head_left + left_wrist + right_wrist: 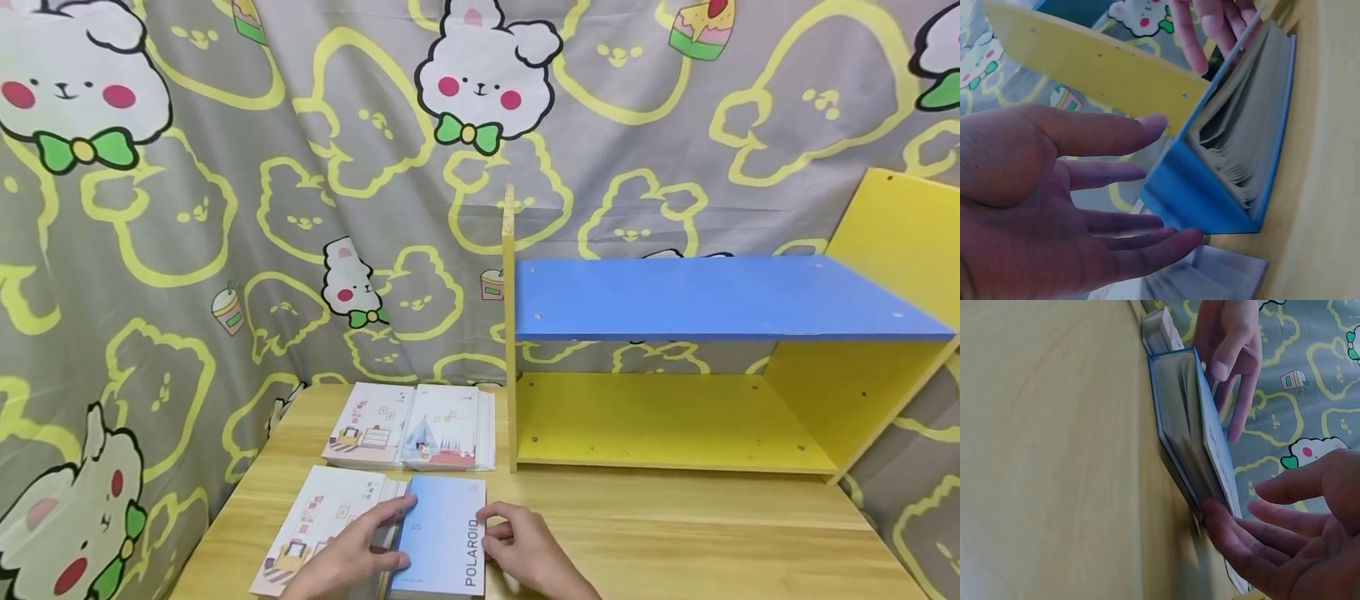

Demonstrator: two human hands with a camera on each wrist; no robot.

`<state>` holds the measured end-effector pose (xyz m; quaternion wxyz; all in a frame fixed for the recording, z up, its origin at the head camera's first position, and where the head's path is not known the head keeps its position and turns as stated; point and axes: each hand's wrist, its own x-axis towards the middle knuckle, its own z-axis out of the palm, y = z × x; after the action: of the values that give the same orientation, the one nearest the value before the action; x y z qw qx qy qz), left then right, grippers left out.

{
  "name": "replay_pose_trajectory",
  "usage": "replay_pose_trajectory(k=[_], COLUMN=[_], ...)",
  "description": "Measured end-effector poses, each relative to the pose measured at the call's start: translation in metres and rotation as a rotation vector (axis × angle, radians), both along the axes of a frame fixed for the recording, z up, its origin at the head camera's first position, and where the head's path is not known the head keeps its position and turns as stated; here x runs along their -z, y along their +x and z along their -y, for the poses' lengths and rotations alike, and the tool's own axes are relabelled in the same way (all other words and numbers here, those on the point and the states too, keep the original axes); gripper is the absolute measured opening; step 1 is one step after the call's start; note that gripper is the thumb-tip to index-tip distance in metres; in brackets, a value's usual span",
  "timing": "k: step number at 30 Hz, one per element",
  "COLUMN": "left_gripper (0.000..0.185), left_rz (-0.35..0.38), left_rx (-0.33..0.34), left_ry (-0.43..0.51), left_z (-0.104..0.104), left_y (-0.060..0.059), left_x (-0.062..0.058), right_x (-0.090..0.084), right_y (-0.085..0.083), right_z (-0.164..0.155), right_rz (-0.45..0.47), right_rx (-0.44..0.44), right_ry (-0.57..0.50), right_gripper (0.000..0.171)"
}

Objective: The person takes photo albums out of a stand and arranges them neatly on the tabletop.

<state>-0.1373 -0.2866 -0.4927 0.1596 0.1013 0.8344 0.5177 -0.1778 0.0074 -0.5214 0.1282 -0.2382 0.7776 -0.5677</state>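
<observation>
Blue book [442, 542] lies on desk [675, 533] btwn both hands. Left hand [352, 554], fingers straight, touches its left edge; right hand [525, 554], relaxed, fingertips at its right edge. Yellow shelf [675, 417] beyond right hand.

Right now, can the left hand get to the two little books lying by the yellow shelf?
Probably yes. The left hand rests at the blue Polaroid book, and the bare wooden table between it and the two books looks free.

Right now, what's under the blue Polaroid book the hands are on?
The blue book lies on the wooden table, its left edge overlapping a white illustrated booklet. The left hand and right hand touch its sides. Whatever lies directly beneath the cover is hidden.
</observation>
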Motion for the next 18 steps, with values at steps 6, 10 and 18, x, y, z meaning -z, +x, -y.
replay_pose_trajectory(k=[6, 10, 18], left_gripper=[0.059, 0.052, 0.054], left_rz=[-0.194, -0.414, -0.618], left_rx=[-0.008, -0.04, -0.174], left_ry=[-0.068, -0.208, -0.394], left_z=[0.002, 0.002, 0.001], left_y=[-0.008, -0.014, -0.024], left_x=[-0.003, -0.003, 0.001], right_x=[-0.004, -0.011, -0.02], right_y=[-0.005, -0.01, -0.017], right_z=[-0.014, -0.027, -0.059], right_rz=[-0.156, -0.21, -0.365], right_rx=[0.051, 0.137, 0.319], right_ry=[-0.006, -0.003, 0.113], right_gripper=[0.035, 0.04, 0.044])
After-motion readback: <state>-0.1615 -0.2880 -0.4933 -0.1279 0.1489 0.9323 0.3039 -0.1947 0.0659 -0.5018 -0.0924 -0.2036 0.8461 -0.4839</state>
